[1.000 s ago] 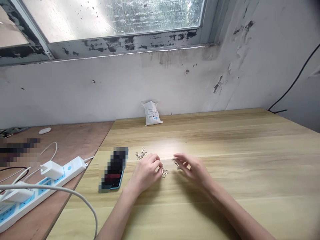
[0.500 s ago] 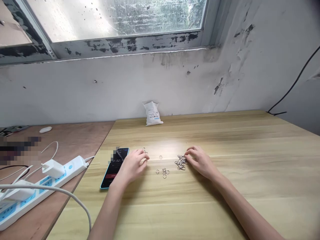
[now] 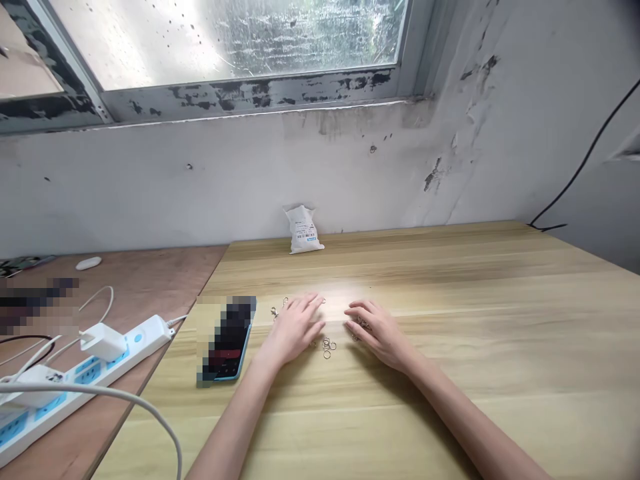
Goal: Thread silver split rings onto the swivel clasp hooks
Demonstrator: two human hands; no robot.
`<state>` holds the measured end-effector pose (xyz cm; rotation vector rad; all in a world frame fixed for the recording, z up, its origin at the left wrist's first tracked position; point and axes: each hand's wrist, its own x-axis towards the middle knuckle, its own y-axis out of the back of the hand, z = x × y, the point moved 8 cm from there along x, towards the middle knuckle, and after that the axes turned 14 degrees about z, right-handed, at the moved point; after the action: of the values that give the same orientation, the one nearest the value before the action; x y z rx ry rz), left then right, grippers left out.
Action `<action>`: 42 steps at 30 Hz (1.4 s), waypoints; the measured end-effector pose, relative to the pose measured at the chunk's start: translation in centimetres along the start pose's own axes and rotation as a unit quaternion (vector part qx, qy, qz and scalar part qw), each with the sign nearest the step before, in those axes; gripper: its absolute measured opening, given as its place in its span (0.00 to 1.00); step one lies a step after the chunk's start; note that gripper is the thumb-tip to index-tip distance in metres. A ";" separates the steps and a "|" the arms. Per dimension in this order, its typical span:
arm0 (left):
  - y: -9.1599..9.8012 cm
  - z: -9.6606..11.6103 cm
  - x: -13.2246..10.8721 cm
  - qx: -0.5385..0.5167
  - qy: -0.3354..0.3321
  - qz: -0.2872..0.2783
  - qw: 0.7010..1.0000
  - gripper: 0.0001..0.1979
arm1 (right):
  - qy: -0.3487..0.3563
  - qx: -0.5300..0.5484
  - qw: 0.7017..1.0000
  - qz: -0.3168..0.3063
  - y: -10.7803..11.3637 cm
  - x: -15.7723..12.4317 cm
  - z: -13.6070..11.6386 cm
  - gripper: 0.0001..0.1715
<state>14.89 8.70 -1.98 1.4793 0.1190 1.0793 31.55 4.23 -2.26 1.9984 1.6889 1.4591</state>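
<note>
My left hand [image 3: 296,329] is low over the table, its fingers stretched out and the thumb apart, with nothing visible in it. By its thumb lie several small metal rings [image 3: 327,354], partly covered by the hand on their left side. Beyond its knuckles, a small metal swivel clasp [image 3: 275,312] rests on the wood. My right hand [image 3: 379,333] arches over a small pile of metal clasps [image 3: 363,323], its fingers spread and pointing left. Most of that pile is hidden beneath the hand. One more ring shows just past my left fingertips.
Left of my hands lies a phone [image 3: 231,347], partly pixelated. A white power strip [image 3: 150,331] with plugs and cables is on the brown table at left. A white packet [image 3: 304,231] leans against the wall behind the wooden table [image 3: 450,280].
My left hand has moved right, away from the phone, uncovering a clasp behind it. My right hand has shifted left and now covers most of the clasp pile.
</note>
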 end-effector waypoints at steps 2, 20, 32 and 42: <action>-0.9 1.4 0.5 -0.001 -0.020 -0.003 1.000 0.21 | -0.003 0.003 1.000 0.000 0.0 0.0 0.1 0.14; 5.2 -5.9 -1.6 0.049 0.123 -0.024 0.991 0.13 | -0.041 0.041 0.998 0.019 1.0 0.0 1.5 0.13; 4.5 -6.4 -2.4 0.133 0.180 -0.102 0.969 0.07 | -0.048 0.041 0.998 0.007 0.7 -0.2 1.5 0.12; 3.6 -6.8 -2.5 0.083 0.221 -0.077 0.969 0.07 | -0.049 0.040 0.998 0.009 0.8 -0.2 1.3 0.11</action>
<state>7.22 11.13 -1.55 1.3271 0.6428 1.2790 33.09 4.36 -2.50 2.0956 1.7191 1.2944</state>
